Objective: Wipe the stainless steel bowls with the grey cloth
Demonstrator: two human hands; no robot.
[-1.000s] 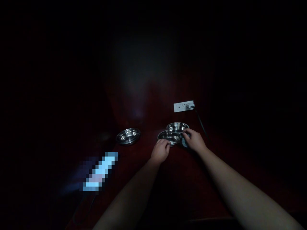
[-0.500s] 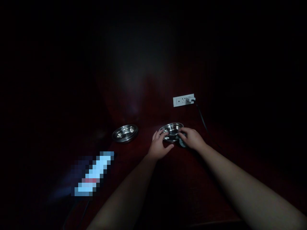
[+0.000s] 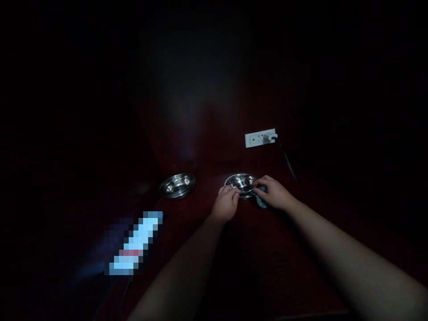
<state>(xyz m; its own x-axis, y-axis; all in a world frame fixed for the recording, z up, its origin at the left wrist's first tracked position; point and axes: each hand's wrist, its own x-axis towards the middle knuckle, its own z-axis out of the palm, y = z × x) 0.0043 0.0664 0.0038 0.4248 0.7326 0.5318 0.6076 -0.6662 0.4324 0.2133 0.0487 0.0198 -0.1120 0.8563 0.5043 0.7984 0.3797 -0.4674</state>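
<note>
Toward the back edge of the dark red table (image 3: pixel 200 209), the left hand (image 3: pixel 225 206) pinches the near-left rim of a steel bowl (image 3: pixel 243 183); the right hand (image 3: pixel 274 194) grips its right side between thumb and fingers. The bowl is over a second steel dish (image 3: pixel 247 196); contact between them cannot be determined. Grey-blue cloth (image 3: pixel 261 202) lies beside the dish. Stacked bowls (image 3: pixel 178 186) stand left, well apart.

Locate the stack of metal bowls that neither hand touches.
In the head view, the stack sits on the dark red tabletop, left of the left hand and beyond the pixelated bright patch.
</note>
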